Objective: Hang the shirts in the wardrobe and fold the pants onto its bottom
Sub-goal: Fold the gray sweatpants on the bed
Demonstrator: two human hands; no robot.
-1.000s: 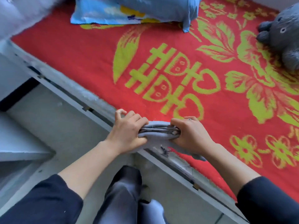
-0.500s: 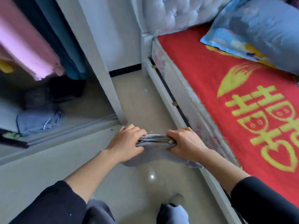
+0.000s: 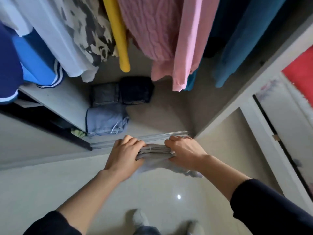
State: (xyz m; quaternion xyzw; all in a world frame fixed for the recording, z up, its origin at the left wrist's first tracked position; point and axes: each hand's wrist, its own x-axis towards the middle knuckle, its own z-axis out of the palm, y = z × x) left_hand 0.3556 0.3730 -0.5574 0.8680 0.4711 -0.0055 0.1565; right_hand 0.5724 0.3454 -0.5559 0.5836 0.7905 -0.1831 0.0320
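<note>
Now, the step: we judge that we are carrying the folded pants (image 3: 155, 152) to the wardrobe bottom (image 3: 157, 116), to set them beside the piles already there.
Folded pants: a flat grey bundle of several layers, held in the air between our hands, just short of the door track (image 3: 152, 135) and above the tiled floor (image 3: 50, 184). One loose flap hangs from its underside toward the right.
Left hand (image 3: 124, 152): it clamps the bundle's left end, fingers curled over the top edge. We cannot clearly see the thumb.
Right hand (image 3: 183, 150): it grasps the right end the same way, knuckles up, about level with the left.
Arms: both reach forward and down, forearms bare, and only the bundle parts the hands.
Free spot: bare board lies right of the light blue jeans (image 3: 105, 120) and in front of the dark folded pair (image 3: 136, 90). A grey-blue pair (image 3: 105, 94) sits behind the light blue one, touching the dark pair.
How to do it well: we should lift the bundle over the track with both ends level so the layers do not slide. Then we tuck the hanging flap under as it lands and lay it square beside the light blue jeans before letting go.
Overhead: the pink sweater (image 3: 149, 28) hangs low, so we would go in under its hem.
</note>
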